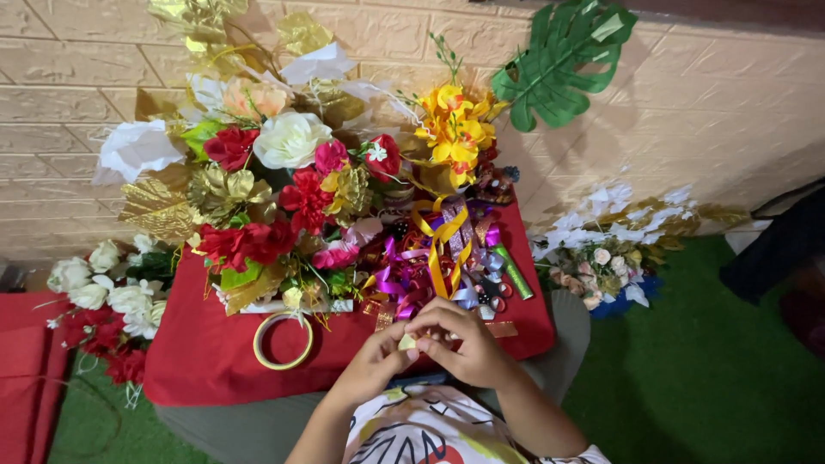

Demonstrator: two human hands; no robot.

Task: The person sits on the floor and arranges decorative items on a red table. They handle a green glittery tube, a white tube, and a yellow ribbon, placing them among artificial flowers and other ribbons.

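A small pale yellow piece (407, 342) is pinched between the fingers of the left hand (374, 361) and the right hand (464, 344), which are closed together on it. Just beyond the fingertips a heap of coloured ribbons (434, 262) is seen on the red-covered worktop (206, 361), and a tape ring (283, 341) lies to their left.

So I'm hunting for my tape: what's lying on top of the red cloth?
On the red cloth lie a tape ring, an artificial flower bunch and curled ribbons. Whatever lies beneath the flowers and ribbons is covered.

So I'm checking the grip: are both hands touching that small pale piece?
Touching: the head view shows left hand and right hand fingertips pinching the small pale piece.
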